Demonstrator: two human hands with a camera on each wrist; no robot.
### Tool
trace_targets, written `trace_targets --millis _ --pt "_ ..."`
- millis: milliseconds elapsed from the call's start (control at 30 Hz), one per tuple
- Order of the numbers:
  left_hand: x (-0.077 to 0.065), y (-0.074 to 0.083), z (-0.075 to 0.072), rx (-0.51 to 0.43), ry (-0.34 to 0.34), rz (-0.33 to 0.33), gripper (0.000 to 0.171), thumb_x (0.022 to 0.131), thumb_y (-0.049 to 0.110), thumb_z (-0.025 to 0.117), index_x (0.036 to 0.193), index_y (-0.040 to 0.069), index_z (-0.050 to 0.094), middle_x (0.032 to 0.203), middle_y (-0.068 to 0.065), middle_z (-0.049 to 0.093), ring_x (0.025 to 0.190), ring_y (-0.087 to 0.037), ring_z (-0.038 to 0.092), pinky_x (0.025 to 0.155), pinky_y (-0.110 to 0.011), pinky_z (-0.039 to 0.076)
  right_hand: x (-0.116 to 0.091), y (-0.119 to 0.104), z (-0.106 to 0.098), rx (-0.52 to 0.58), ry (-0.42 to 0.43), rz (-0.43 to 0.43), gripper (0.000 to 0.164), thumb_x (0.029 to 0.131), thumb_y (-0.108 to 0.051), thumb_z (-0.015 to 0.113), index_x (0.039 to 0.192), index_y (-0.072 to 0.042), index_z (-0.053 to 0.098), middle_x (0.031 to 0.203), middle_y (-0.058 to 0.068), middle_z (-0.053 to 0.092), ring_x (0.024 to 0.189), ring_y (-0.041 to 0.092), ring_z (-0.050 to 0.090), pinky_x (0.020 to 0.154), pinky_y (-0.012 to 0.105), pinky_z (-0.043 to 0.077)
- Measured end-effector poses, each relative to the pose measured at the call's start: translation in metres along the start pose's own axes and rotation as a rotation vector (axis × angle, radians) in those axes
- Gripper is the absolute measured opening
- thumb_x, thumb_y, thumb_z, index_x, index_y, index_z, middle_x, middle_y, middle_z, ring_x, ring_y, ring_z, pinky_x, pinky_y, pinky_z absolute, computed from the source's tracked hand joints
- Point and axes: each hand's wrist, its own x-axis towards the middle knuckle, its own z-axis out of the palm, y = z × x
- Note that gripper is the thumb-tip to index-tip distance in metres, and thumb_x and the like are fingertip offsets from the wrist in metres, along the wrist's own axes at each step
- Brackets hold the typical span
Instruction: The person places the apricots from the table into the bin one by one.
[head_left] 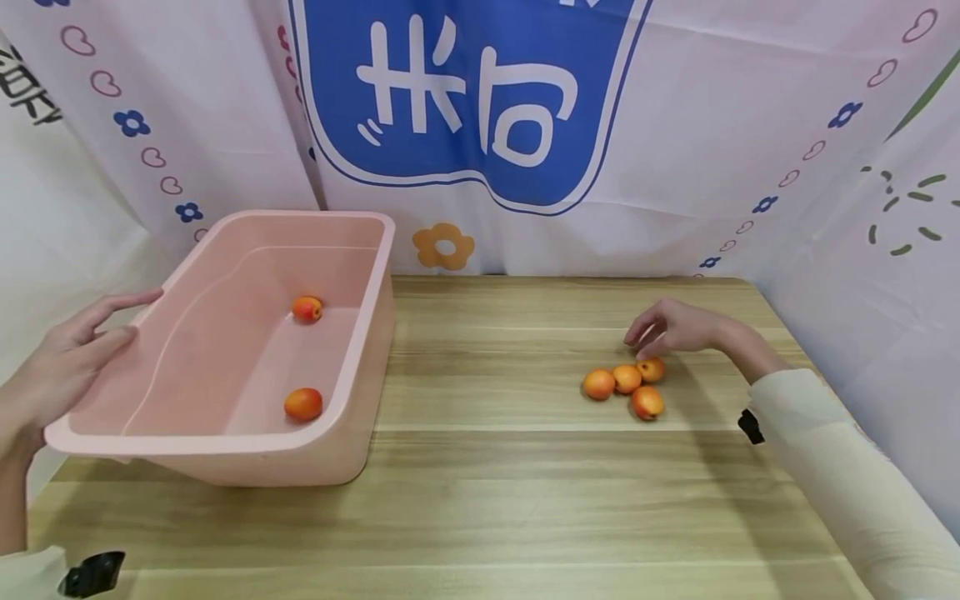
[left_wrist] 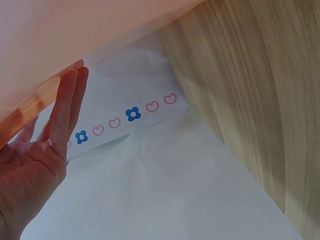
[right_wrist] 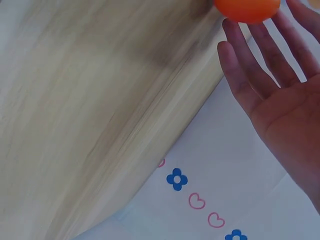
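A pink plastic bin [head_left: 378, 333] stands on the left of the table. My left hand [head_left: 67, 367] holds its left rim, thumb above and fingers underneath; in the left wrist view the fingers [left_wrist: 62, 107] lie against the rim's underside. Two orange-red fruits, apricot-like, lie inside: one fruit [head_left: 307, 309] farther back, another fruit [head_left: 303, 404] near the front. On the right, my right hand [head_left: 678, 325] hovers over several similar fruits, its fingers loosely bent beside the rearmost fruit [head_left: 651, 369]. The right wrist view shows a fruit [right_wrist: 247, 9] by the fingertips, with no grip around it.
Grouped closely with the rearmost fruit are a left fruit [head_left: 598, 384], a middle fruit [head_left: 627, 378] and a front fruit [head_left: 647, 402]. The wooden table [head_left: 487, 500] meets a printed white cloth [head_left: 645, 242] at the back, and white sheeting hangs along both sides.
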Motion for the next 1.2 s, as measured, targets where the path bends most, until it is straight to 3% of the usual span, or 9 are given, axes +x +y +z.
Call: trace_targets --millis 233,400,733,1200 --pt "-0.001 0.001 0.001 -0.003 0.0 0.0 0.046 0.114 0.015 0.037 0.129 0.055 0.054 0.088 0.021 0.071 0.054 -0.017 0.07 0.045 -0.03 0.057 -0.012 0.004 -0.003 0.045 -0.046 0.071 0.042 0.088 -0.008 0.082 0.123 0.01 0.069 0.125 0.024 0.069 0.116 0.037 0.068 0.097 0.037 0.058" --pt "-0.001 0.001 0.001 -0.016 -0.009 -0.004 0.046 0.114 0.016 0.036 0.13 0.055 0.053 0.088 0.02 0.072 0.055 -0.018 0.071 0.045 -0.031 0.057 -0.014 0.007 -0.002 0.05 -0.072 0.029 0.044 0.084 -0.004 0.085 0.122 0.011 0.069 0.124 0.024 0.07 0.116 0.037 0.068 0.101 0.044 0.056" --pt "-0.001 0.001 0.0 -0.031 -0.008 0.004 0.046 0.113 0.015 0.038 0.13 0.054 0.055 0.091 0.021 0.072 0.056 -0.016 0.071 0.045 -0.03 0.057 -0.013 0.011 0.0 0.026 -0.057 -0.015 0.036 0.083 0.0 0.084 0.114 0.011 0.072 0.117 0.024 0.072 0.106 0.033 0.072 0.089 0.026 0.058" --pt "-0.002 -0.002 -0.003 -0.038 -0.02 0.033 0.047 0.113 0.013 0.037 0.133 0.052 0.055 0.092 0.021 0.071 0.058 -0.015 0.072 0.046 -0.03 0.057 -0.006 -0.004 -0.001 -0.039 0.036 -0.019 0.03 0.088 -0.004 0.082 0.115 0.005 0.074 0.115 0.018 0.074 0.106 0.034 0.071 0.083 0.026 0.059"
